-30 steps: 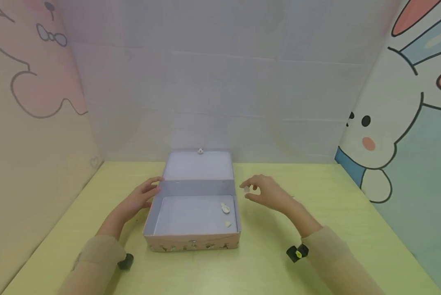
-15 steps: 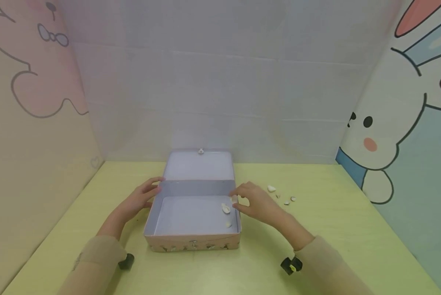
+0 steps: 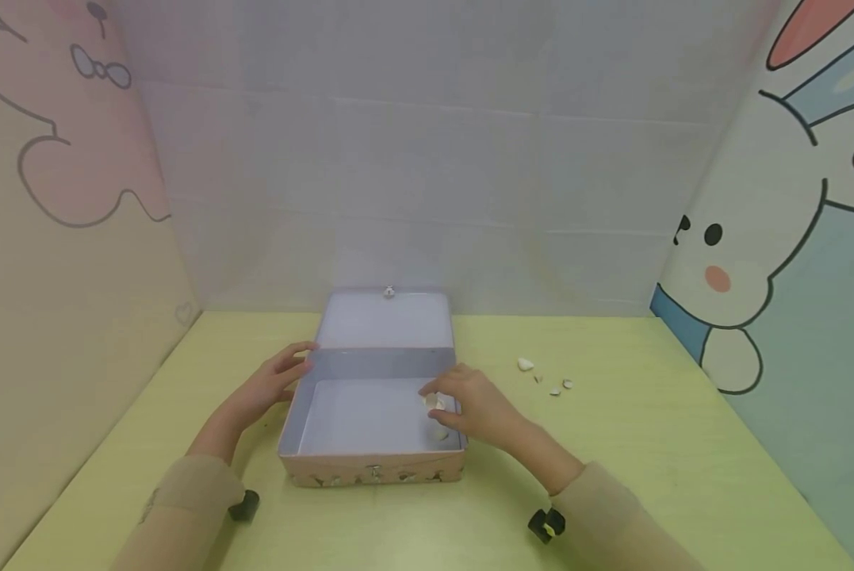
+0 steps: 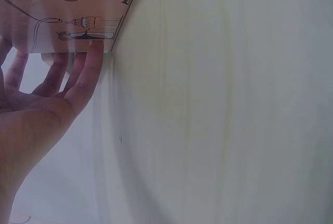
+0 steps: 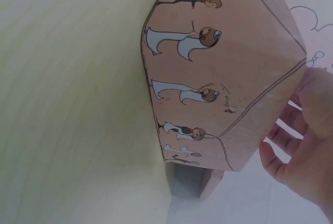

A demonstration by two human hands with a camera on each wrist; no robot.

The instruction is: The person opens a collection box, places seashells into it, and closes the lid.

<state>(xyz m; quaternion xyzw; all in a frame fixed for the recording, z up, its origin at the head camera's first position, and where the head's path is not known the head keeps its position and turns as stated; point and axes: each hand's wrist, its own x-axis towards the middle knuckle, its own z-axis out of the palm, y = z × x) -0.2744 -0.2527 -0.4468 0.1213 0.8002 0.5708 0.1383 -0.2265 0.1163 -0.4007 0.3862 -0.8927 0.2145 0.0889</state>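
Observation:
A pink tin box [image 3: 373, 468] with printed figures stands with its lid [image 3: 388, 319] tipped back, showing a pale interior. My left hand [image 3: 266, 386] rests its loosely extended fingers against the box's left side; in the left wrist view, fingertips [image 4: 94, 49] touch the printed wall. Over the right part of the interior, my right hand [image 3: 480, 404] pinches a small white shell [image 3: 431, 401] between thumb and fingers. It overlaps another shell lying there. A smaller pale shell [image 3: 441, 434] lies nearer the front. In the right wrist view, the box wall hides the pinched shell.
Several small shells, including a larger white one [image 3: 525, 365], lie on the yellow table [image 3: 655, 444] right of the box. A pale wall [image 3: 427, 159] closes off the back, with cartoon-printed side walls on both sides.
My right hand has carried the small shell leftward from beside the box, across its right rim and over the interior. Shells on the table came into view behind it. My left hand stays put.

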